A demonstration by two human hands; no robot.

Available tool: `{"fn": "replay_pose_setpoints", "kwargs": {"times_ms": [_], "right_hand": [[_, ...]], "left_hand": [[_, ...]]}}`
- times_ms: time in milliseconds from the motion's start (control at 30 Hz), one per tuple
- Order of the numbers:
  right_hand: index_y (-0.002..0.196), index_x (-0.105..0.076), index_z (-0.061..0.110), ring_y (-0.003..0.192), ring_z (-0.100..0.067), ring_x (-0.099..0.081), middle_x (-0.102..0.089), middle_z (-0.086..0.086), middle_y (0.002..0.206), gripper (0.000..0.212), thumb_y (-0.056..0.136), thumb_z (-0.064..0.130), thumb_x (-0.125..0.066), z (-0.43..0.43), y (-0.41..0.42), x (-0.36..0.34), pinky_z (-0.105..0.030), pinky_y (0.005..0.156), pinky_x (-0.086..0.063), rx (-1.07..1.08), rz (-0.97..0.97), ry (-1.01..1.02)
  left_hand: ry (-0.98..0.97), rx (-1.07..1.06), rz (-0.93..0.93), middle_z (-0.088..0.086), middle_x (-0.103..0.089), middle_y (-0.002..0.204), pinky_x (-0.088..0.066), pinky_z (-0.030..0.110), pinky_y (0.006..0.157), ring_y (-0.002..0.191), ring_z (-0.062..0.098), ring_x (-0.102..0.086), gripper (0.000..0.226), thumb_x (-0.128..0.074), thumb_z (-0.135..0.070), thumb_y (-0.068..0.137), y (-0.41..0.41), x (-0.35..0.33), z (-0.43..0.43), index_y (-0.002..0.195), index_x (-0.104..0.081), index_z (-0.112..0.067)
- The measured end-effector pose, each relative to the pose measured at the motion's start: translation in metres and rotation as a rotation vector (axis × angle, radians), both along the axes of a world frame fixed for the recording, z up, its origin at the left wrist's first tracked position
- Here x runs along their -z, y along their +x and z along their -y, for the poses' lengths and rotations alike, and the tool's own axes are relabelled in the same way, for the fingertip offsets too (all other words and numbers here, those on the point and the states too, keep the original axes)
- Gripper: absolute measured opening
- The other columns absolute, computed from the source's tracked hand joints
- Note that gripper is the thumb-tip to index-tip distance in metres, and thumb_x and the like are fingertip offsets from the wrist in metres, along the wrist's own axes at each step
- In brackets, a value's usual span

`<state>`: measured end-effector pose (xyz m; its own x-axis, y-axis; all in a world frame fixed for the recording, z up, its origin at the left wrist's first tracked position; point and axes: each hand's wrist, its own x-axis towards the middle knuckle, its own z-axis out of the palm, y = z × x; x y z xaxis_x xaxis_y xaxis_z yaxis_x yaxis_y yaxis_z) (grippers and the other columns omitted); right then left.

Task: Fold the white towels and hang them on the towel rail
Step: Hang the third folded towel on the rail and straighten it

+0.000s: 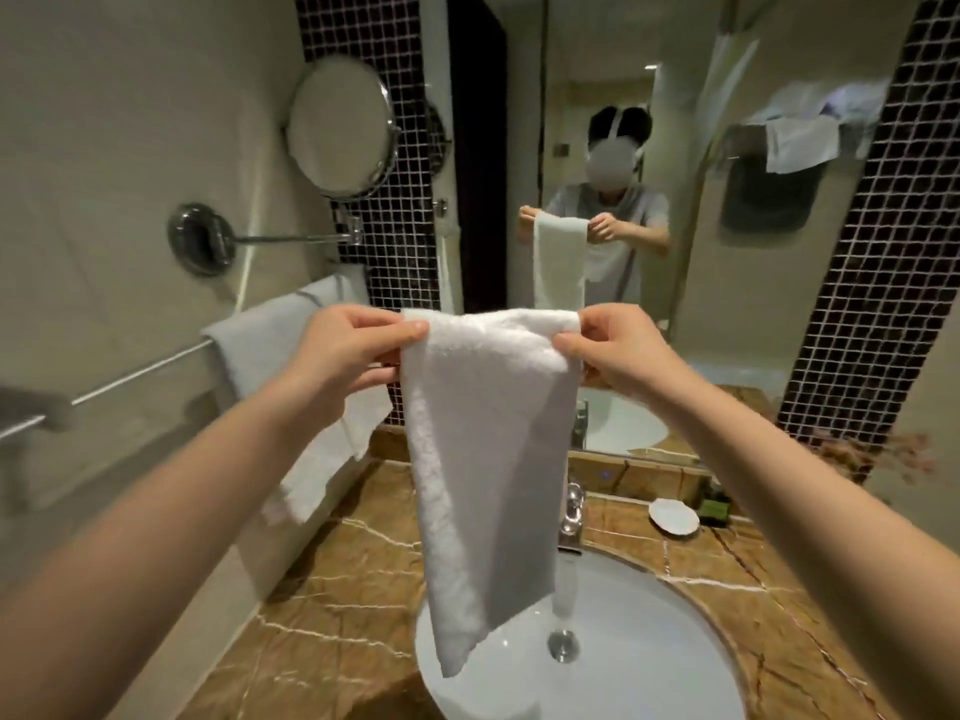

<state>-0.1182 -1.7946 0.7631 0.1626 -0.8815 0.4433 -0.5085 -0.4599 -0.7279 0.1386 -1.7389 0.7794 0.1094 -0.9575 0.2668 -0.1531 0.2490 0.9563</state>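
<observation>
Hanging white towel [488,444] between both hands' pinches

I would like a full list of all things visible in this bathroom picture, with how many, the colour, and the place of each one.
held towel: 1, white, hanging over the sink, pinched at its top corners
hung towel: 1, white, draped on the rail at left
towel rail: 1, chrome, left wall
round mirror: 1, chrome frame, on an arm from the left wall
wall mirror: 1, behind the counter
sink: 1, white, set in the counter
tap: 1, chrome, behind the sink
counter: 1, brown marble
shell dish: 1, white, right of tap
left hand: 1, grips the top left corner
right hand: 1, grips the top right corner
</observation>
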Motion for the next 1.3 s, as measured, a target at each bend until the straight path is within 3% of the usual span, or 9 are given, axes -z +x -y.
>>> {"fn": "replay_pose_setpoints", "kwargs": {"times_ms": [133, 233, 400, 567, 700, 867, 1100, 1233, 1300], "right_hand": [[0.085, -0.070, 0.000, 0.079, -0.030, -0.067, -0.068, -0.022, 0.083, 0.025, 0.086, 0.024, -0.067, 0.012, 0.046, -0.019, -0.048, 0.074, -0.057, -0.105, -0.009, -0.041], [0.083, -0.070, 0.002, 0.072, -0.021, -0.067, -0.069, -0.018, 0.081, 0.023, 0.086, 0.025, -0.067, 0.022, 0.081, -0.032, -0.036, 0.066, -0.058, -0.151, -0.025, -0.076], [0.080, -0.068, 0.003, 0.074, -0.024, -0.069, -0.069, -0.013, 0.078, 0.022, 0.086, 0.024, -0.067, 0.048, 0.138, -0.050, -0.040, 0.069, -0.058, -0.254, 0.009, -0.079], [0.076, -0.064, 0.005, 0.058, -0.003, -0.065, -0.066, -0.004, 0.072, 0.018, 0.090, 0.017, -0.062, 0.068, 0.183, -0.065, -0.017, 0.048, -0.053, -0.424, 0.065, -0.084], [0.083, -0.063, -0.003, 0.068, -0.015, -0.065, -0.066, -0.012, 0.080, 0.021, 0.090, 0.017, -0.062, 0.085, 0.215, -0.089, -0.023, 0.056, -0.058, -0.529, 0.064, -0.085], [0.086, -0.062, -0.004, 0.058, -0.013, -0.060, -0.061, -0.010, 0.075, 0.020, 0.090, 0.016, -0.062, 0.101, 0.254, -0.130, -0.019, 0.045, -0.050, -0.643, 0.084, -0.086], [0.070, -0.058, 0.012, 0.050, -0.005, -0.060, -0.059, -0.001, 0.066, 0.019, 0.089, 0.012, -0.062, 0.113, 0.301, -0.186, -0.018, 0.052, -0.052, -0.822, 0.214, -0.049], [0.087, -0.062, 0.006, 0.065, -0.013, -0.061, -0.061, -0.004, 0.076, 0.009, 0.088, 0.015, -0.063, 0.120, 0.323, -0.207, -0.024, 0.066, -0.057, -0.917, 0.236, -0.057], [0.101, -0.063, 0.001, 0.074, -0.017, -0.063, -0.062, -0.009, 0.085, 0.019, 0.088, 0.015, -0.063, 0.123, 0.334, -0.219, -0.027, 0.074, -0.058, -0.944, 0.257, -0.040]], "left_hand": [[-0.046, -0.083, 0.043, 0.002, -0.074, 0.071, -0.054, 0.019, 0.057, 0.066, 0.013, -0.071, 0.011, -0.076, -0.016, 0.077, 0.042, -0.018, -0.010, 0.066, -0.077, -0.018], [-0.078, -0.149, 0.064, 0.003, -0.074, 0.071, -0.055, 0.020, 0.057, 0.065, 0.014, -0.072, 0.006, -0.076, -0.014, 0.076, 0.071, -0.034, -0.016, 0.070, -0.075, -0.014], [-0.103, -0.261, 0.047, 0.002, -0.073, 0.068, -0.054, 0.020, 0.055, 0.061, 0.013, -0.070, 0.004, -0.075, -0.012, 0.077, 0.113, -0.052, -0.023, 0.077, -0.071, -0.011], [-0.118, -0.390, 0.027, 0.001, -0.073, 0.070, -0.055, 0.021, 0.057, 0.062, 0.012, -0.069, 0.007, -0.074, -0.010, 0.078, 0.140, -0.065, -0.029, 0.083, -0.070, -0.008], [-0.153, -0.495, 0.016, -0.001, -0.073, 0.065, -0.054, 0.019, 0.054, 0.058, 0.009, -0.069, 0.005, -0.072, -0.007, 0.079, 0.153, -0.082, -0.034, 0.081, -0.068, -0.007], [-0.217, -0.622, 0.041, -0.004, -0.072, 0.062, -0.054, 0.018, 0.054, 0.056, 0.007, -0.068, 0.005, -0.069, -0.006, 0.082, 0.164, -0.118, -0.040, 0.079, -0.067, -0.009], [-0.334, -0.805, 0.062, -0.006, -0.070, 0.060, -0.057, 0.021, 0.060, 0.059, 0.009, -0.069, 0.007, -0.071, -0.007, 0.080, 0.177, -0.167, -0.044, 0.078, -0.065, -0.010], [-0.362, -0.885, 0.111, -0.006, -0.069, 0.057, -0.059, 0.024, 0.065, 0.060, 0.009, -0.069, 0.013, -0.072, -0.005, 0.079, 0.182, -0.192, -0.043, 0.073, -0.063, -0.013], [-0.384, -0.906, 0.141, -0.006, -0.069, 0.058, -0.057, 0.023, 0.062, 0.061, 0.009, -0.069, 0.014, -0.073, -0.006, 0.078, 0.185, -0.205, -0.045, 0.072, -0.062, -0.014]]}}
